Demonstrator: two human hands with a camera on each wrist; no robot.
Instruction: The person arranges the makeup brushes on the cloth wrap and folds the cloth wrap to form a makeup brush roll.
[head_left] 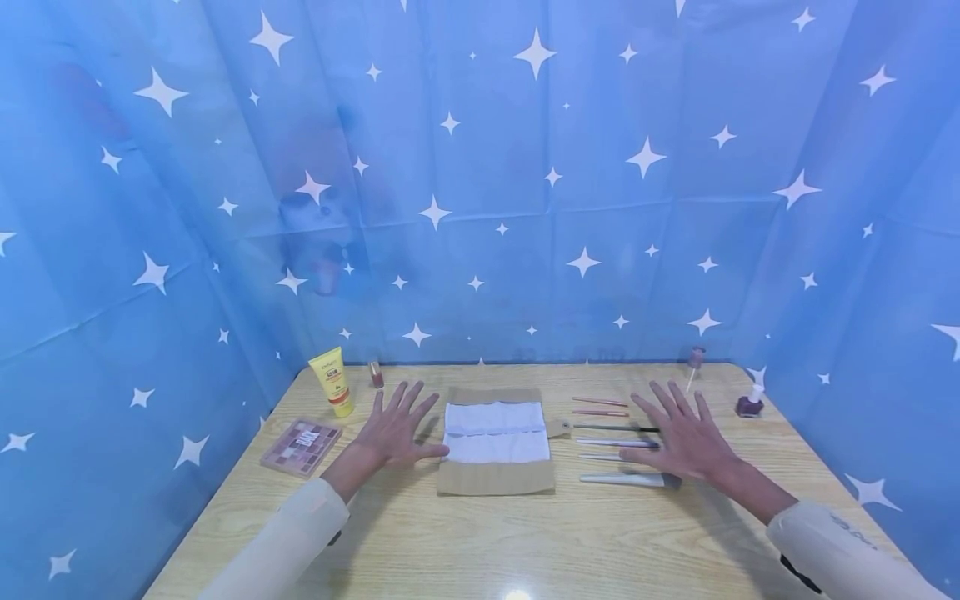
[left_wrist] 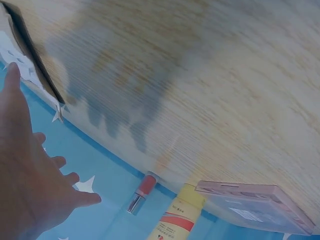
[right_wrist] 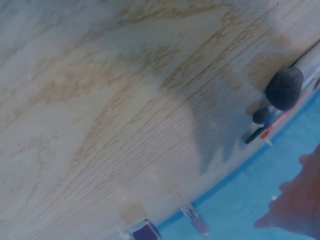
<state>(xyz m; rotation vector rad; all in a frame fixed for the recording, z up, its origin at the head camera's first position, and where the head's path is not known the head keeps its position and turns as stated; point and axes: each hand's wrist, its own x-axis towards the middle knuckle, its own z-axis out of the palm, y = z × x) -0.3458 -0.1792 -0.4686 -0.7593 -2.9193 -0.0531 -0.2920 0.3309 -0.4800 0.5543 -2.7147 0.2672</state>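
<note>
My left hand (head_left: 392,432), fingers spread, is held above the table between a palette (head_left: 302,447) and an unfolded tan and white cloth roll (head_left: 496,432); it holds nothing. Its thumb tip overlaps the cloth's left edge in the head view. My right hand (head_left: 686,437) is likewise spread, holding nothing, over the bristle ends of several brushes lying in a row, the lowest a large brush (head_left: 630,479). In the left wrist view the left hand (left_wrist: 35,175) casts a shadow on the wood. The right hand (right_wrist: 295,200) shows at the right wrist view's edge.
A yellow tube (head_left: 333,382) and a small reddish bottle (head_left: 377,374) stand at the back left of the table (head_left: 465,542). At the back right are a slim pinkish item (head_left: 696,359) and a dark polish bottle (head_left: 750,404). A blue starred curtain (head_left: 495,183) surrounds the table.
</note>
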